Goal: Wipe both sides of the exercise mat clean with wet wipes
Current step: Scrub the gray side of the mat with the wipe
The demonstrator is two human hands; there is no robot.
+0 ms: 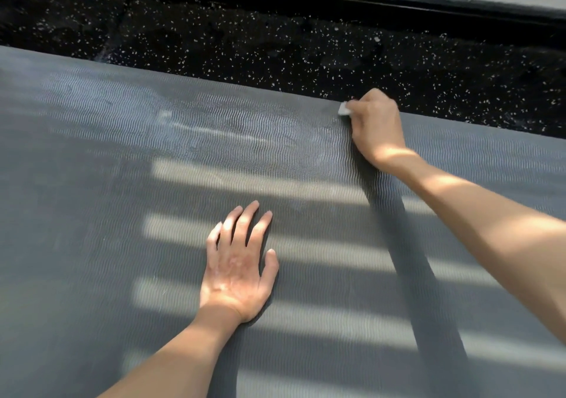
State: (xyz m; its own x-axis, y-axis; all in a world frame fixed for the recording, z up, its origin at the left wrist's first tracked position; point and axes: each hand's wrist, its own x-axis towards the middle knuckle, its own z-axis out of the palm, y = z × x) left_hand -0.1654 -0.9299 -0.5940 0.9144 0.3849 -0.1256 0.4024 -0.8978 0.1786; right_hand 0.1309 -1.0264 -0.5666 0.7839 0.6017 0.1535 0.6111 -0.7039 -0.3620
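Right hand (375, 124) fingers pinch a small white wet wipe (343, 109) at the far edge of the grey ribbed foam mat (122, 183). Left hand (237, 262) lies flat, fingers spread. Mat looks soft, floppy and grippy; lift by an edge to flip.

Open mat (122, 213) all round; black skirting (367, 2) bounds floor (245, 45).

Most of the wet wipe (343, 109) hidden inside the right hand (375, 124) at the mat (122, 183) far edge, one white corner showing, mat cropped left, right and below, forearms cut off
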